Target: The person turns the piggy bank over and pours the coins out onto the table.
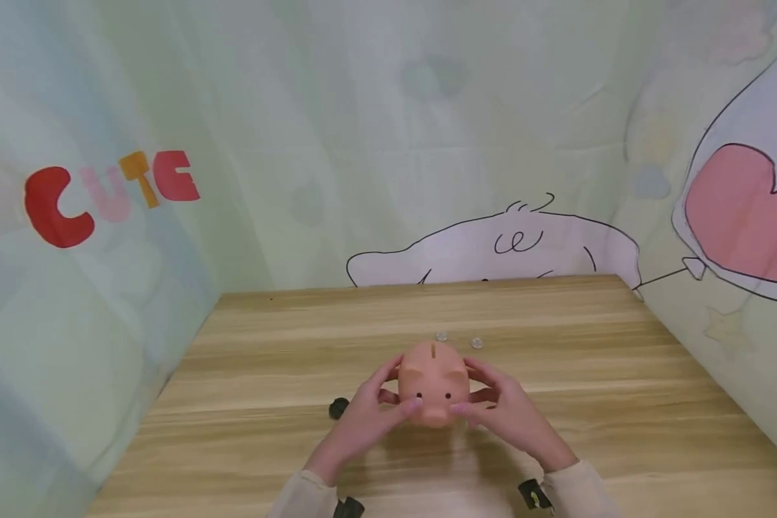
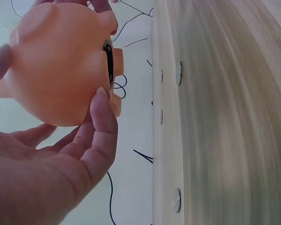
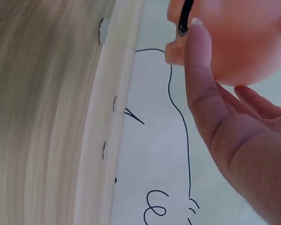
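Head view: my left hand (image 1: 366,409) and right hand (image 1: 509,411) hold the piggy bank (image 1: 435,378). Lifting seems done; coins (image 1: 442,336) on table (image 1: 265,345) seem left.

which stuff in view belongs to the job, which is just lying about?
Job:
Piggy bank, held by left hand and right hand
Silver coins loose on the table, probably

Likely just about:
Black object by the left hand, use unclear
Printed backdrop
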### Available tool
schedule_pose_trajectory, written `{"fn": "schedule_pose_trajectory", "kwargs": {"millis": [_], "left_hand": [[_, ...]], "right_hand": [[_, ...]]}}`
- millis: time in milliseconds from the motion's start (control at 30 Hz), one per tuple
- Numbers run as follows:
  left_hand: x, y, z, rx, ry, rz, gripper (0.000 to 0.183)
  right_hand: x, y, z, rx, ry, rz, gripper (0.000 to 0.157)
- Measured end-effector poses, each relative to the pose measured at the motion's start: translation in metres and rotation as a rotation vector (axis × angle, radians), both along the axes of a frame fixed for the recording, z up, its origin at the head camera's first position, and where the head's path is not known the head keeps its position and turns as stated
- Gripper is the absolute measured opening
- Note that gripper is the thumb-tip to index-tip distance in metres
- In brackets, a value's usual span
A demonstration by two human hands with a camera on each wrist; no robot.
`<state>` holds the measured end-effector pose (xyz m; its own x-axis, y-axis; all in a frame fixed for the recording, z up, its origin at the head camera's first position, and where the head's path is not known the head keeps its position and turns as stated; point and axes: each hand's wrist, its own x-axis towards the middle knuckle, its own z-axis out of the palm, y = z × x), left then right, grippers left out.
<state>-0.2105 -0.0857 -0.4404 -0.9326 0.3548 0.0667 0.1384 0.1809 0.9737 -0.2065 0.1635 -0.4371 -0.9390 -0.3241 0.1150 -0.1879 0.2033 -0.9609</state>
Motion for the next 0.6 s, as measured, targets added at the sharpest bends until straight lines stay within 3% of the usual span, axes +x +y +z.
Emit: {"fn": "schedule_pose_trajectory", "kwargs": {"millis": [133, 333, 600], "left_hand": [[-0.001, 0.004, 0.0, 0.024, 0.039, -0.03, 0.083], [0.002, -0.003, -0.005, 0.019, 0.032, -0.011, 0.09], [0.002, -0.008, -0.008, 0.053, 0.06, -0.031, 0.09]], "right_hand": [[0.0, 0.006, -0.002, -0.015, 0.038, -0.007, 0.082], [-0.003, 0.003, -0.007, -0.028, 0.046, 0.07, 0.088], [0.0, -0.002, -0.009, -0.051, 0.062, 0.065, 0.088]]}}
